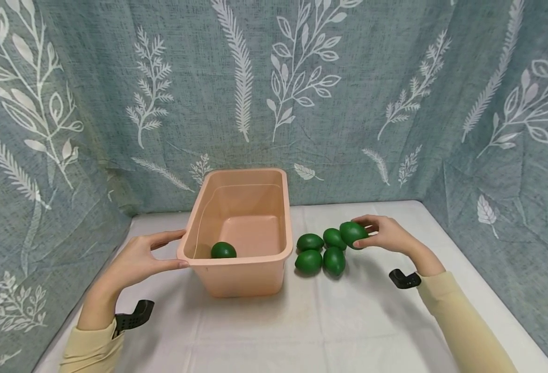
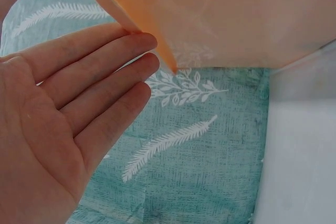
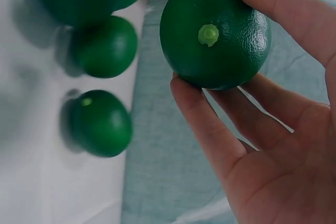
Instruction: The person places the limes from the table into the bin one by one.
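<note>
A peach-coloured plastic bin [image 1: 238, 277] stands on the white cloth. My left hand [image 1: 136, 259] is at its left side, fingers and thumb spread apart, their tips touching the rim. In the left wrist view those fingers [image 2: 113, 69] lie nearly straight against the bin's edge. My right hand [image 1: 388, 235] pinches a dark green, egg-shaped fruit [image 1: 352, 234] between thumb and fingertips, just above the cloth. The right wrist view shows that fruit's pale stem spot and slightly pebbled skin. Inside the bin lies one similar green fruit [image 1: 223, 250], partly hidden by the front wall.
Several more green fruits [image 1: 308, 262] lie bunched on the white cloth [image 1: 339, 331], between the bin and my right hand. A blue-green curtain with white leaf prints [image 1: 348, 103] hangs behind and at both sides. Black wrist cameras [image 1: 135, 315] sit on both wrists.
</note>
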Demonstrator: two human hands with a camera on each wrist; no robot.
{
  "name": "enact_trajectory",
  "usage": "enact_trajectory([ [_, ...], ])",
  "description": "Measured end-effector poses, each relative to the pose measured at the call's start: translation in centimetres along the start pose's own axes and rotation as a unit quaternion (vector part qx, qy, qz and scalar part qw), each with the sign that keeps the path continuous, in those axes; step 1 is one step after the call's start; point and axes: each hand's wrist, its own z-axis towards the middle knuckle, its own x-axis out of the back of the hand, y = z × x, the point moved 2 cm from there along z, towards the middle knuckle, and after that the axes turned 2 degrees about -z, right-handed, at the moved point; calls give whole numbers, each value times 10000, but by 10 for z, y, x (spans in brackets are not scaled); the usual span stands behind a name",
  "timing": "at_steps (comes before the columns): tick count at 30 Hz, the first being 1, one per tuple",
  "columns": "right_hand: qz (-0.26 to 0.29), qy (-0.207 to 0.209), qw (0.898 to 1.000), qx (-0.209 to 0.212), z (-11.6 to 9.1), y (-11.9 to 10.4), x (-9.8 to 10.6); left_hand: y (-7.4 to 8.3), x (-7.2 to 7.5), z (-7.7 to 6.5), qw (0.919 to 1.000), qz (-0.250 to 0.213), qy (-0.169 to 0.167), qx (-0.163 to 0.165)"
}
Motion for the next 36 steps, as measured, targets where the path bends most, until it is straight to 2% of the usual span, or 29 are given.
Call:
enact_trajectory([
  [18,-217,-322,9980,490,35,-61,27,0,-1,0,10000,-26,-16,3],
  [36,-330,-582,9940,870,71,-128,26,-3,-1,0,10000,-49,20,18],
])
